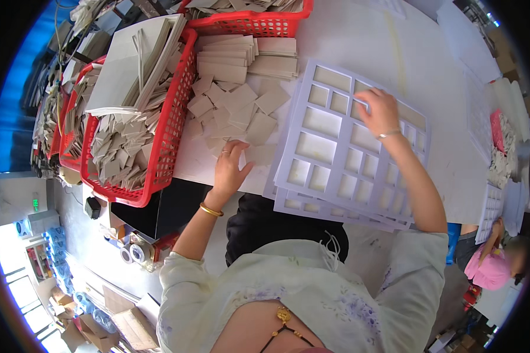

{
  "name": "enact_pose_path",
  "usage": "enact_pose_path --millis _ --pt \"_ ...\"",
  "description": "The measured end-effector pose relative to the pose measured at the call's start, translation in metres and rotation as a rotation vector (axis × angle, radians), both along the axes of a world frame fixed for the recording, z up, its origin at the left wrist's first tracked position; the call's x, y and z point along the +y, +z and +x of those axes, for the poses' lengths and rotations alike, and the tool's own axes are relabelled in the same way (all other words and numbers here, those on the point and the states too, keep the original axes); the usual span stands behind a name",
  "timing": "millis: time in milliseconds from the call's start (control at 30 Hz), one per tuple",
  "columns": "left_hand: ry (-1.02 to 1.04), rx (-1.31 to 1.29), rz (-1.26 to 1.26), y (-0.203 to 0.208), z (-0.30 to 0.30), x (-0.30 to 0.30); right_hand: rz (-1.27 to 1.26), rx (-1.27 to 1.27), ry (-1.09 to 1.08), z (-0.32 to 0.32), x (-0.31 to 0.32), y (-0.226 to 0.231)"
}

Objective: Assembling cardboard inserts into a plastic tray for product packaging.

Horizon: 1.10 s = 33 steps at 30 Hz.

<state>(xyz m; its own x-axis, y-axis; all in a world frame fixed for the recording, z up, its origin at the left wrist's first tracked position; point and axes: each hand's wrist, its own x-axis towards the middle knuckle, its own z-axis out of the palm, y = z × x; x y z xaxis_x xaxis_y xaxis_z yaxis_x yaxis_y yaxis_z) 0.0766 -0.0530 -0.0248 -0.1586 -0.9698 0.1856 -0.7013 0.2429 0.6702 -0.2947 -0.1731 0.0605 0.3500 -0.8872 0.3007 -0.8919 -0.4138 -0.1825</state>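
Covering part of the die-cut sheet (335, 153), right hand (378, 112); lower sheets mostly hidden.

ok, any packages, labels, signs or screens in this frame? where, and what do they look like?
Small green lit sign: on the white wall at far left, rectangular.
Red plastic basket: left of the left hand, perforated walls, full of grey card pieces.
Second red basket: top centre, same kind.
Brown cardboard boxes: on the floor at lower left, flattened or open.
No screens that I can make out.

Top red basket (259, 23) — cut off by edge.
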Motion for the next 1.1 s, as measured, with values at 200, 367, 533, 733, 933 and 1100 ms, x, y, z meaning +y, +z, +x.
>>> enact_pose_path --millis 200,367,533,733,933,1100 --pt "0.022 -0.11 -0.1 -0.01 -0.015 0.004 0.153 0.241 0.272 0.155 0.007 -0.024" --pt "0.046 -0.053 -0.014 -0.009 -0.016 0.005 0.274 0.461 0.212 0.219 0.002 -0.048" --pt "0.036 -0.015 0.044 -0.016 -0.008 0.008 0.223 0.414 0.159 0.229 0.001 -0.066" --pt "0.108 0.188 0.026 -0.021 0.002 0.013 0.473 0.112 0.205 0.217 -0.014 -0.055" --pt "0.33 0.298 0.032 -0.01 0.021 0.01 0.537 -0.378 0.127 0.145 -0.018 0.0" --pt "0.207 0.682 0.103 0.031 -0.004 -0.006 0.525 -0.791 -0.052 0.067 -0.009 0.015"
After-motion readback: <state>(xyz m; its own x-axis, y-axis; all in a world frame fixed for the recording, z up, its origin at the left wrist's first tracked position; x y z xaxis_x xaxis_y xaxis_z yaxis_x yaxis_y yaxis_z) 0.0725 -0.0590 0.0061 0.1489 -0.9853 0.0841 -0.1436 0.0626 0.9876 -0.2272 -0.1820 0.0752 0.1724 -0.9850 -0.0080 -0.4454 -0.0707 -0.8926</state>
